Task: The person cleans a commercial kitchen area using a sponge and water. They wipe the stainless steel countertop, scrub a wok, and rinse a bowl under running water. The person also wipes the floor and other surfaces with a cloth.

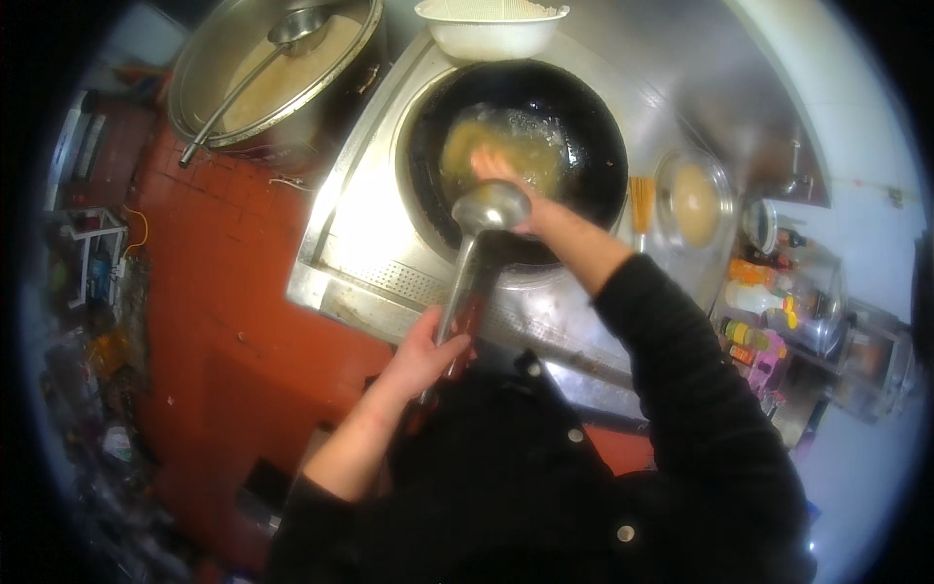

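My left hand (427, 354) grips the handle of a steel ladle (490, 206), whose bowl is raised above the near rim of a black wok (602, 182). My right hand (502, 166) reaches across the wok with fingers stretched out and nothing seen in it. The ladle bowl covers part of this hand, and its fingertips blur against the wok's inside. How high the fingers are above the yellowish liquid (467, 142) in the wok cannot be told. The wok sits in the round opening of a stainless steel stove (365, 233).
A large metal pot (273, 124) of cloudy liquid stands at the far left, a second ladle (295, 33) resting across it. Behind the wok is a white basket (492, 36). To the right are a bamboo brush (641, 204), a bowl of yellowish contents (693, 201) and several bottles (755, 298).
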The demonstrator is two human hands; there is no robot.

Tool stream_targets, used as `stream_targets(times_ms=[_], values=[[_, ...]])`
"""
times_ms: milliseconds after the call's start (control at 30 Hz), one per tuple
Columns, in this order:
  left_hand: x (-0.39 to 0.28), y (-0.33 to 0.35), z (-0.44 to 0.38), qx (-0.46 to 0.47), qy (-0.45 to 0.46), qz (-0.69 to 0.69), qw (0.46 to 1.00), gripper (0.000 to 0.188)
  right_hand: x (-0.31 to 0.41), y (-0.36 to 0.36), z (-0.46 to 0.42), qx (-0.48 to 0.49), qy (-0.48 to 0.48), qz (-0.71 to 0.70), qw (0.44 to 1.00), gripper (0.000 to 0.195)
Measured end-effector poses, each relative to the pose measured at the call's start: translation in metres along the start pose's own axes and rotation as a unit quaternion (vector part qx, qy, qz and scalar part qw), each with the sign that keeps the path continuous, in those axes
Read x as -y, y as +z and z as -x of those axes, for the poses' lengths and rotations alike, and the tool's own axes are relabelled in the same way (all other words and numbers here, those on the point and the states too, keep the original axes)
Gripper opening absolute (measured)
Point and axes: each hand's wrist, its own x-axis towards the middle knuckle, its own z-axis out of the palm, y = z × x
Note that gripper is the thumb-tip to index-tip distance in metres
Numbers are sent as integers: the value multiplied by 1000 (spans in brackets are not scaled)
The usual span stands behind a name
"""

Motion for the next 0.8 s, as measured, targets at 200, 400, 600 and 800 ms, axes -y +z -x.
stream_targets(times_ms=[200,400,600,800], values=[[5,-3,11,-34,6,-2,999,35,-23,-70,-27,141,170,337,915,71],[0,1,5,-36,24,-11,999,23,35,-85,55,290,254,288,876,69],[17,2,-2,-54,40,34,997,33,123,-58,71,219,131,22,967,57],[12,1,2,-40,49,8,998,35,24,-153,98,360,162,358,846,65]])
